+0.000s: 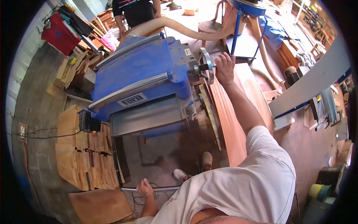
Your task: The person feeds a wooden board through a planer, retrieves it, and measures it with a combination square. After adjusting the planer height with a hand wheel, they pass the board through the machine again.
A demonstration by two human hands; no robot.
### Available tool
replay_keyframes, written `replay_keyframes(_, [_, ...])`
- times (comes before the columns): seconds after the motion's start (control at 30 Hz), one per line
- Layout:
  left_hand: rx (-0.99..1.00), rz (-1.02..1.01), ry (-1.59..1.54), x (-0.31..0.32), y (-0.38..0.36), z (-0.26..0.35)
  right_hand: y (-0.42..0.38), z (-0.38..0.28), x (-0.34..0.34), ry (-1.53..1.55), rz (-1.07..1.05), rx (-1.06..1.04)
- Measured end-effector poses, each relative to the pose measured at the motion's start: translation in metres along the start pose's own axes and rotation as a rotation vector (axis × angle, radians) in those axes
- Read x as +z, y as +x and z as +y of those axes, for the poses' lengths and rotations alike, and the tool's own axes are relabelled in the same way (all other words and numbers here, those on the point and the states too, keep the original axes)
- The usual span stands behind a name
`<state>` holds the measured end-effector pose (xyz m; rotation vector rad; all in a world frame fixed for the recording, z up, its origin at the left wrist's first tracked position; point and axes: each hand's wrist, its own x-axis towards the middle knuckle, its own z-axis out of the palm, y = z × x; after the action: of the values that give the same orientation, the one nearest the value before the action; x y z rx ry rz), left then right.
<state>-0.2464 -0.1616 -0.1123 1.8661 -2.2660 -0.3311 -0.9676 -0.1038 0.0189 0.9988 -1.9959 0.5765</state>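
Observation:
A blue thickness planer [140, 61] stands in front of me, with polished rollers along its top and a metal bed at its near side. My right hand [225, 69] is stretched out to the handwheel [207, 66] on the planer's right side, fingers curled at its outer face; the palm side is hidden. Low and close to my body, my left hand [145, 187] is closed around the metal roller bar [167, 189] at the near end of the bed frame. Part of that bar is covered by my shirt.
Stacked wood pieces [87, 160] and a flat board [100, 206] lie to the left, near a black box [89, 121] with a cable. Long planks [233, 115] stand right of the planer. A ribbed hose [186, 29] runs behind it. Another person [136, 13] stands at the far side.

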Motion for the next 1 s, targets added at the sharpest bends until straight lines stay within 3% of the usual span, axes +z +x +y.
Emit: replay_keyframes(1.0, [0.021,-0.023,0.056,-0.0049,-0.0015,0.0062,0.0062,-0.0017,0.0027,0.007,0.021,0.035])
